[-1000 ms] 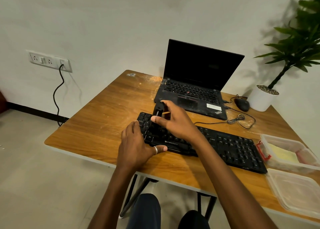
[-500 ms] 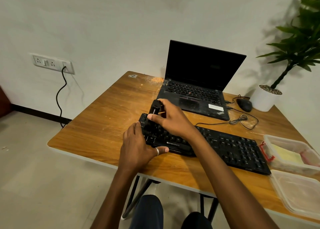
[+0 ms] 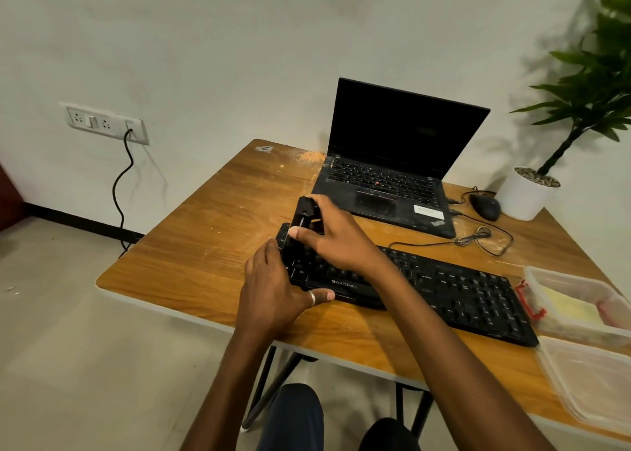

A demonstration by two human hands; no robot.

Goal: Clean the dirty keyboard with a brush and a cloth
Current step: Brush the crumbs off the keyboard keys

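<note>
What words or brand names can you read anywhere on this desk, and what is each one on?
"ZEBRONICS": front edge of the long black plastic keyboard.
"ThinkPad", slanted and faint: palm rest of the open black laptop.
The small white sticker on the laptop: too blurred to read.
The key legends on both: too small to read reliably.

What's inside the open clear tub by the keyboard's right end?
Inside the tub, a yellow pad or cloth lies flat, with something pinkish at the far right end. The cloudy walls hide whatever sits beneath them.
</note>
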